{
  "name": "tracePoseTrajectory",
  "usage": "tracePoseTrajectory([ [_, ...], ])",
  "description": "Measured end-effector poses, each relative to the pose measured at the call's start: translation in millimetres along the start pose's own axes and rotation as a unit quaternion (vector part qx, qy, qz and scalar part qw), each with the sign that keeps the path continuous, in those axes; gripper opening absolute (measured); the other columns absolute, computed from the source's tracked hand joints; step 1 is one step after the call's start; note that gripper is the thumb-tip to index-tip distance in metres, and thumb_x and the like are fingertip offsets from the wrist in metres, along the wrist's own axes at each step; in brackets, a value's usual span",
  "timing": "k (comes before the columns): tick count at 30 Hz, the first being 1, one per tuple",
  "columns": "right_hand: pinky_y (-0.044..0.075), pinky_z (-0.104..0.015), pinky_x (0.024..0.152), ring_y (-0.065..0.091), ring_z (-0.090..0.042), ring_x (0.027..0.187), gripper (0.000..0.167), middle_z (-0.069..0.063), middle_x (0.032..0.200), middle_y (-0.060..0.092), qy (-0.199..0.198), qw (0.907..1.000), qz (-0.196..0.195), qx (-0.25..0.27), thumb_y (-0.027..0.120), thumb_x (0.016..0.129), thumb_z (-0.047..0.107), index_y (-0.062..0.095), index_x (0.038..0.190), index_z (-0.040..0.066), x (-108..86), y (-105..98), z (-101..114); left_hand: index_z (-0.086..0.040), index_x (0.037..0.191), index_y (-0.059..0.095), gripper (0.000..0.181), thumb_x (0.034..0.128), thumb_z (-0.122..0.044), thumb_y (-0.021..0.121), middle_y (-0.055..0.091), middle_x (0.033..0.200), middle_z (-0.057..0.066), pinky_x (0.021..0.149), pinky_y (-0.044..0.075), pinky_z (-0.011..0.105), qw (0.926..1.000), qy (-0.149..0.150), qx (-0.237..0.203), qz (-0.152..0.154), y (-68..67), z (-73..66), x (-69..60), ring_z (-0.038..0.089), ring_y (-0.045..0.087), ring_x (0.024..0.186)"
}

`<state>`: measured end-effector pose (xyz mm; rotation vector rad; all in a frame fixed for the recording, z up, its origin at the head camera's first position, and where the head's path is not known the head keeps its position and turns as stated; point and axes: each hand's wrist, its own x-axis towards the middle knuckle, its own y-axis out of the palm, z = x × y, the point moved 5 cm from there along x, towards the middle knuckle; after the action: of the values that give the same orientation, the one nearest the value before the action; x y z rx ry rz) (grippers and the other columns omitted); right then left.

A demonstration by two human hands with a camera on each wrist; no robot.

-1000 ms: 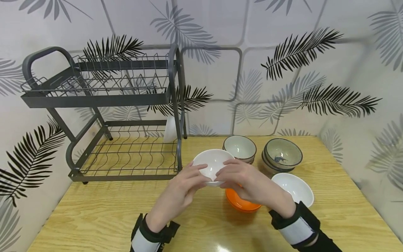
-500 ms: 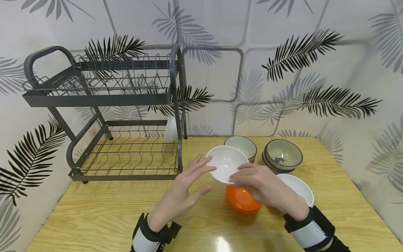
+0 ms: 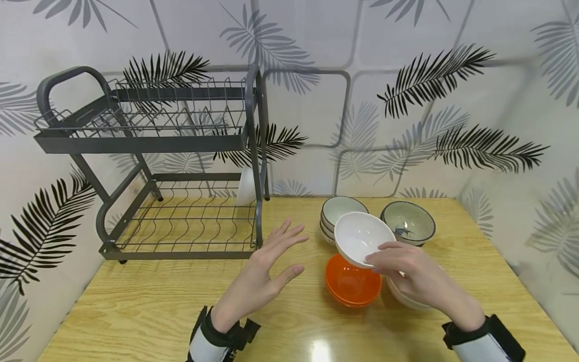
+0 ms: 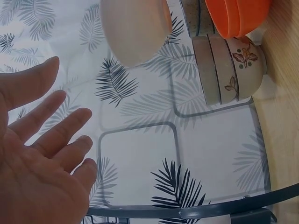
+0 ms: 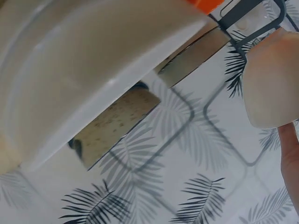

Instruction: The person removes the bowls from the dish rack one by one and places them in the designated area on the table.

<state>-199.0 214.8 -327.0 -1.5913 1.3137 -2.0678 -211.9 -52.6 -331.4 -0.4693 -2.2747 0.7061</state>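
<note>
My right hand (image 3: 418,271) pinches a white bowl (image 3: 359,235) by its near right rim, tilted above the orange bowls. In the right wrist view a finger (image 5: 289,161) touches that same bowl (image 5: 271,84) at the right edge. My left hand (image 3: 258,281) hovers over the table left of the bowls, fingers spread and holding nothing. The left wrist view shows this hand (image 4: 44,154) with its palm bare, apart from the white bowl (image 4: 135,30). Below the held bowl stand stacked orange bowls (image 3: 350,286). Another white bowl (image 3: 407,297) is partly hidden behind my right hand.
A dark two-tier dish rack (image 3: 140,145) stands at the left, with a white object (image 3: 246,187) in its lower right corner. Stacked patterned bowls (image 3: 329,213) and greenish bowls (image 3: 418,218) stand at the back of the wooden table (image 3: 149,306), near the wall.
My left hand has let go of the white bowl and its fingers have spread. My right hand has carried the bowl to the right, over the orange bowls.
</note>
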Motion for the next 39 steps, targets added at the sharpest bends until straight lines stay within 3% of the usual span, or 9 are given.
tracePoseTrajectory([
  [2, 0.053, -0.017, 0.096, 0.072, -0.023, 0.083, 0.026, 0.003, 0.089, 0.078, -0.004, 0.9999, -0.014, 0.005, 0.055, 0.104, 0.018, 0.078, 0.095, 0.011, -6.4, -2, -3, -0.011, 0.144, 0.053, 0.050, 0.0960, -0.015, 0.067, 0.043, 0.159, 0.008, 0.126, 0.021, 0.055, 1.0000, 0.003, -0.002, -0.003, -0.6, -0.3, -0.1, 0.034, 0.027, 0.154],
  [4, 0.049, -0.012, 0.099, 0.072, -0.024, 0.083, 0.046, 0.002, 0.089, 0.078, 0.000, 0.9997, -0.023, 0.004, 0.041, 0.107, 0.035, 0.078, 0.094, 0.011, -12.7, -4, -6, -0.013, 0.145, 0.051, 0.052, 0.0960, -0.016, 0.067, 0.042, 0.160, 0.007, 0.126, 0.020, 0.055, 1.0000, 0.001, -0.006, -0.003, -1.0, -0.5, -0.1, 0.033, 0.026, 0.155],
  [15, 0.048, -0.006, 0.094, 0.070, -0.023, 0.080, 0.051, 0.004, 0.085, 0.077, 0.066, 0.9962, -0.049, -0.030, 0.042, 0.104, 0.046, 0.079, 0.090, 0.013, -49.0, -16, -17, -0.014, 0.147, 0.049, 0.053, 0.0974, -0.017, 0.066, 0.042, 0.160, 0.003, 0.129, 0.016, 0.048, 0.9995, -0.014, -0.027, 0.008, -2.0, 0.8, -1.4, 0.027, 0.025, 0.156],
  [24, 0.048, -0.005, 0.093, 0.070, -0.018, 0.080, 0.049, 0.004, 0.083, 0.077, 0.090, 0.9927, -0.073, -0.035, 0.047, 0.101, 0.048, 0.079, 0.092, 0.012, -70.9, -21, -21, -0.014, 0.148, 0.049, 0.053, 0.0974, -0.016, 0.066, 0.042, 0.160, 0.003, 0.129, 0.016, 0.047, 0.9997, -0.011, -0.023, 0.005, -3.3, 0.7, -1.0, 0.025, 0.025, 0.156],
  [39, 0.051, -0.005, 0.083, 0.071, -0.013, 0.075, 0.048, 0.000, 0.080, 0.077, 0.120, 0.9896, -0.074, -0.028, 0.049, 0.098, 0.049, 0.080, 0.091, 0.014, -97.0, -14, -19, -0.013, 0.148, 0.049, 0.054, 0.0972, -0.015, 0.066, 0.044, 0.159, 0.008, 0.128, 0.018, 0.052, 0.9995, -0.010, -0.029, 0.006, -2.5, 0.1, -0.6, 0.025, 0.028, 0.155],
])
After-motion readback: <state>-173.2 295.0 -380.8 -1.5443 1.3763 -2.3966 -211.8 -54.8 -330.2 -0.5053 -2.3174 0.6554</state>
